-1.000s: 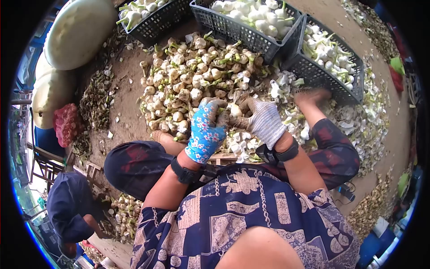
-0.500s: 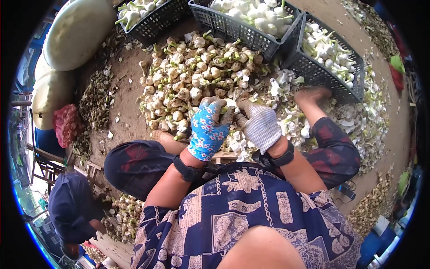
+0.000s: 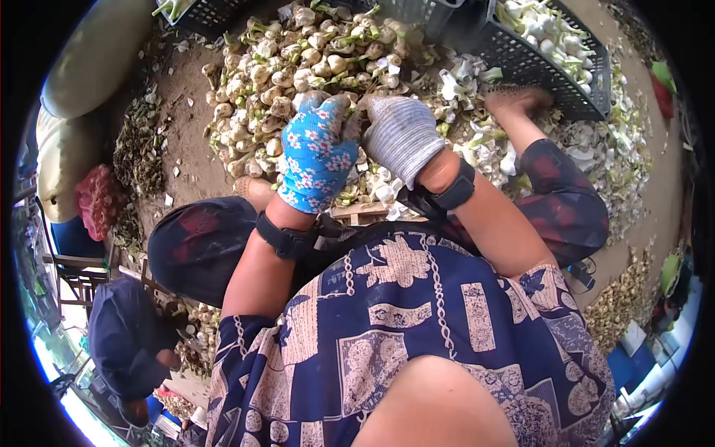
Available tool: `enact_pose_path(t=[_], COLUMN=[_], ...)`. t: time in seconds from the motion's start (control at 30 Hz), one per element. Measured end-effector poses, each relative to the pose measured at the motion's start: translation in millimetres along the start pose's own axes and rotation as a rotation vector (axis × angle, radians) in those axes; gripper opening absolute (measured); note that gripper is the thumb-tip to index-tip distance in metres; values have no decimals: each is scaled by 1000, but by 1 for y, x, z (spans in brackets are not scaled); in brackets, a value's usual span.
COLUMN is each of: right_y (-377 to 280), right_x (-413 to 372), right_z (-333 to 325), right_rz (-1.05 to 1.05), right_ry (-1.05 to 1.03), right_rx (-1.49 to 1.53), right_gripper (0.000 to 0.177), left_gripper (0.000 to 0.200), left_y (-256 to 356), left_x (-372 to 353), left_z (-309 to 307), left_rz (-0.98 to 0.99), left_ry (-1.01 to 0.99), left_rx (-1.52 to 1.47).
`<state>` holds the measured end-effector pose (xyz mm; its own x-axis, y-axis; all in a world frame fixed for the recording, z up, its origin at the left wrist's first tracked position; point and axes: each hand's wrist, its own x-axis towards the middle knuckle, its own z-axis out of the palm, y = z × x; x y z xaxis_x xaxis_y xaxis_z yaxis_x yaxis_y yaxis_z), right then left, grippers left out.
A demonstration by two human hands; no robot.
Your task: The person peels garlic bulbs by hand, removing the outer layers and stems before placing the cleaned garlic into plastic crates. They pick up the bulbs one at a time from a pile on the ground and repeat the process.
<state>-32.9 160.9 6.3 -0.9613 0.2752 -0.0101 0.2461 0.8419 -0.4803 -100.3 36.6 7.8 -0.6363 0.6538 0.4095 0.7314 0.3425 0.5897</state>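
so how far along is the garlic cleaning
Looks done: white garlic bulbs in the black crate, with peelings beside it. In hand: left hand and right hand meet closely, hiding whatever they grip. Remaining: a large pile of browner bulbs, apparently uncleaned.

Right crate (image 3: pixel 560 68) cut off at top, left fingertips hidden, background blurred.

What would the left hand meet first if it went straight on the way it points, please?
The left hand would likely meet the garlic pile just ahead, though its height above the bulbs is unclear.
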Motion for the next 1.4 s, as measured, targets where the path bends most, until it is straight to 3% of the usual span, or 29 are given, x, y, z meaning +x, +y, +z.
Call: enact_pose_path(t=[0.3, 0.37, 0.43, 0.5, 0.57, 0.63, 0.7, 0.8, 0.83, 0.9, 0.93, 0.97, 1.0, 1.03, 1.07, 1.1, 1.13, 1.17, 1.2, 1.23, 1.27, 1.3, 1.33, 1.37, 1.4], right_y=[16, 24, 31, 37, 42, 46, 48, 31, 31, 26, 30, 53, 46, 59, 35, 27, 32, 28, 7, 6, 6, 10, 15, 15, 20], right_x=[10, 14, 14, 12, 8, -2, -22, -52, -55, -60, -54, -44, -33, -30, -23, -21, -18, -14, -17, -12, -7, 2, -6, -11, -7], right_z=[-5, -9, -11, -10, -15, -15, -20, -85, -106, -131, -107, -83, -75, -61, -68, -60, -44, -13, -48, -42, -34, -17, -30, -41, -25], right_rz=[-126, -94, -86, -67, -25, -21, -73, -343, -422, -140, -205, -199, 32, -23, -128, -194, -246, -226, -117, -134, -67, -76, -105, -151, -164], right_ry=[186, 145, 145, 172, 86, 60, -157, -673, -875, -661, -297, -179, -181, -46, 37, 39, 74, 138, 30, 110, 218, 253, 189, 112, 208], right_rx=[-33, -73, -75, -45, -66, -68, -49, 612, 849, 942, 579, 179, -128, 162, 191, 318, 413, 129, 186, 179, 172, 100, 59, 28, 53], right_gripper=[12, 12, 13, 15, 16, 17, 15, 14, 14, 16, 26, 39, 46, 45, 48, 46, 43, 39, 25, 14, 16, 18, 20, 23, 25], left_gripper=[20, 14, 14, 19, 19, 20, 17, 25, 26, 28, 28, 27, 27, 27, 28, 29, 30, 33, 36, 36, 31, 32, 33, 31, 30], left_y=[-13, -14, -12, -4, -10, -14, -21, -31, -38, -47, -45, -41, -39, -37, -36, -30, -34, -35, -57, -58, -92, -123, -99, -78, -70], left_x=[16, 16, 16, 15, 12, 8, 10, 12, 11, 10, 11, 11, 9, 7, 4, 8, 6, 7, -2, 4, -5, -2, 0, 8, 13], left_z=[-22, -28, -35, -44, -47, -47, -45, -44, -41, -32, -30, -29, -28, -25, -22, -24, -17, -10, -6, -7, 3, 9, 10, 11, 15], left_rz=[68, -80, -88, -429, -426, -503, -379, -641, -641, -770, -798, -757, -726, -698, -588, -779, -824, -818, -831, -882, -720, -742, -483, -577, -582], left_ry=[-20, -112, -154, -206, -240, -131, -76, 155, 200, 266, 221, 141, 143, 129, 69, 20, -17, -45, -103, -166, -126, -148, -214, -178, -199], left_rx=[-132, -387, -475, -888, -976, -1500, -1654, -1818, -1869, -1867, -1892, -1889, -1878, -1878, -1637, -1663, -1633, -1521, -1601, -1585, -1103, -1058, -765, -955, -955])
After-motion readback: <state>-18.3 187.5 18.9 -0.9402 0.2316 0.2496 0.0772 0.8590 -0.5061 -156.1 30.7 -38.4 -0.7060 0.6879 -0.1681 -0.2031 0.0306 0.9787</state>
